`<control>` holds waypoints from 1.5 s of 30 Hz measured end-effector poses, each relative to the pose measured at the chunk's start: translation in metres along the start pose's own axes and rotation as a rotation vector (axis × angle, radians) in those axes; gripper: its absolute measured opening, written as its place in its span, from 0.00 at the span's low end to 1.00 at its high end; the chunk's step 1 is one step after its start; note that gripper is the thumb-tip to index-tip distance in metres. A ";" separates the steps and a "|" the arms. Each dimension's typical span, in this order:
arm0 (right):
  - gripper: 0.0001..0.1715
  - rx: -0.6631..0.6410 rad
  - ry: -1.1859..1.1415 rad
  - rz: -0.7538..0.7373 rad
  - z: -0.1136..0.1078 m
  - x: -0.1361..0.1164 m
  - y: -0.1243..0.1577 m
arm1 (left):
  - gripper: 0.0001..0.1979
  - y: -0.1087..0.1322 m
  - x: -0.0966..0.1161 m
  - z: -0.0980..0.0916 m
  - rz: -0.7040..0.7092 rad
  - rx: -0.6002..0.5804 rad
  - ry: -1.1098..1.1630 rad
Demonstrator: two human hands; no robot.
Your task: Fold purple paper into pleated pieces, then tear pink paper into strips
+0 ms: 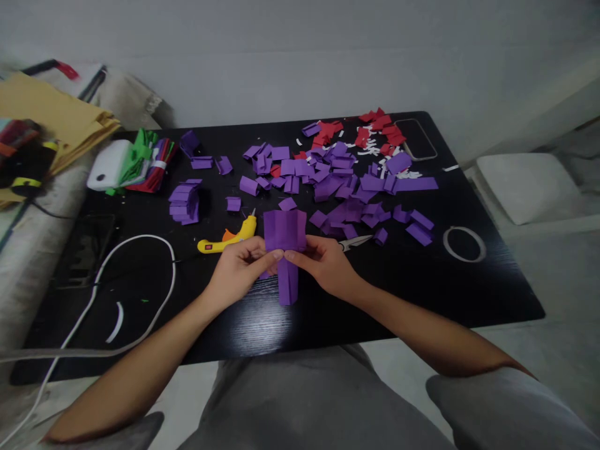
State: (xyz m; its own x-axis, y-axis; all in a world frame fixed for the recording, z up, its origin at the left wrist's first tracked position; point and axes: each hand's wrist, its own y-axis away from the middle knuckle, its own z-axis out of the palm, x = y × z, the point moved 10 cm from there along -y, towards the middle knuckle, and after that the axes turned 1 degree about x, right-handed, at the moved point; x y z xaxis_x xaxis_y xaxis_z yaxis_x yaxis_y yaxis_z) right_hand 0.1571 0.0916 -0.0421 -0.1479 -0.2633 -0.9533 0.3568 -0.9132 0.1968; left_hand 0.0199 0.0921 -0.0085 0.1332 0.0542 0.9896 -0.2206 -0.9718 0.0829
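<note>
Hands: both are engaged at the centre of the frame. The left hand [241, 269] and the right hand [330, 265] each grasp the folded purple paper piece [285, 231] between thumb and fingers, one from either side. The thumb tips lie just beside each other on its near face, at the narrowing.

Held piece: it lies directly between the hands, neither being clearly nearer. Its long axis runs up and down the frame, across the line joining the two hands. The broad, creased part stands above the thumbs; a narrower strip [287, 287] hangs below, toward the lower edge. Whether broad part and strip are joined or merely held together cannot be determined.

Adjacent items: a yellow glue gun [240, 233] lies just beyond the left hand, nozzle toward the upper right. Scissors [357, 242] lie just beyond the right hand, partly hidden by it.

Outward: loose purple pieces [300, 167] are scattered over the upper middle of the dark surface [478, 294], with red pieces [328, 131] toward its upper right. A curved purple stack [184, 203] sits left of centre, a ring [445, 240] at right, and a white cable [145, 236] loops at left.
</note>
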 end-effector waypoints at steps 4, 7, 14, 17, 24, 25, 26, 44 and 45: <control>0.17 0.036 0.020 -0.010 -0.005 0.000 0.000 | 0.13 0.000 -0.002 0.001 -0.017 -0.004 0.034; 0.18 0.037 0.011 -0.018 -0.005 0.001 -0.001 | 0.13 0.000 -0.003 0.001 -0.020 0.001 0.035; 0.16 0.046 0.024 -0.045 -0.005 0.000 0.000 | 0.12 0.001 -0.004 0.001 -0.009 0.020 0.052; 0.17 0.064 0.025 -0.048 -0.006 0.000 0.000 | 0.12 0.002 -0.006 0.001 -0.014 0.036 0.054; 0.17 0.027 0.028 0.008 -0.004 0.006 -0.003 | 0.13 0.005 -0.009 0.000 0.017 0.057 -0.048; 0.17 0.014 0.034 0.013 -0.003 0.006 -0.003 | 0.13 0.005 -0.010 0.000 0.023 0.057 -0.064; 0.17 0.004 0.040 0.016 -0.003 0.007 -0.004 | 0.13 0.005 -0.011 0.000 0.027 0.056 -0.078; 0.19 -0.022 0.008 0.019 0.000 0.013 -0.005 | 0.12 0.001 -0.013 0.002 -0.034 0.015 -0.035; 0.19 -0.042 0.006 0.025 0.001 0.013 -0.005 | 0.12 0.001 -0.013 0.002 -0.035 0.015 -0.038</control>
State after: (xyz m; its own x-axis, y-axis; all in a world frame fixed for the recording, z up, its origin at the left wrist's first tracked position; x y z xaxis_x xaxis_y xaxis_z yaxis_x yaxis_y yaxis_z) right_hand 0.1521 0.0922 -0.0550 -0.1328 -0.2835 -0.9497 0.3989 -0.8925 0.2106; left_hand 0.0198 0.0903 -0.0214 0.1769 0.0794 0.9810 -0.2007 -0.9729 0.1150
